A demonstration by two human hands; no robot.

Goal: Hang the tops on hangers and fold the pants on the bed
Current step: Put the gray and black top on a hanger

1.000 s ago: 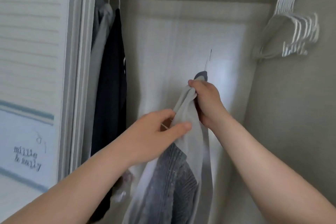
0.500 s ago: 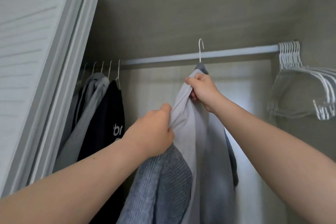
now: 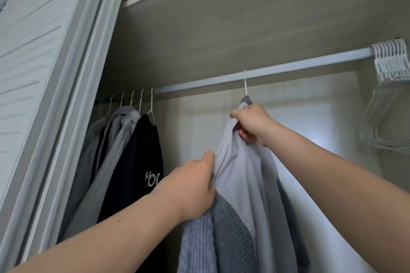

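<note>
Both hands were on the light grey top (image 3: 241,179), hung on a hanger (image 3: 245,84) whose hook looked caught over the closet rod (image 3: 288,68). The right hand (image 3: 253,124) held a pinching grip on the collar just under the hook; the left hand (image 3: 190,186) had a closed grip on bunched shoulder fabric. Good practice was to confirm the hook sat fully before releasing, then smooth that shoulder.

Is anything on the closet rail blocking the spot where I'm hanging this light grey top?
Nothing visible does. The thin wire hook of the light grey top meets a bare stretch of the ribbed silver rail; black and grey hung tops bunch to its left, empty white hangers at the far right.
</note>
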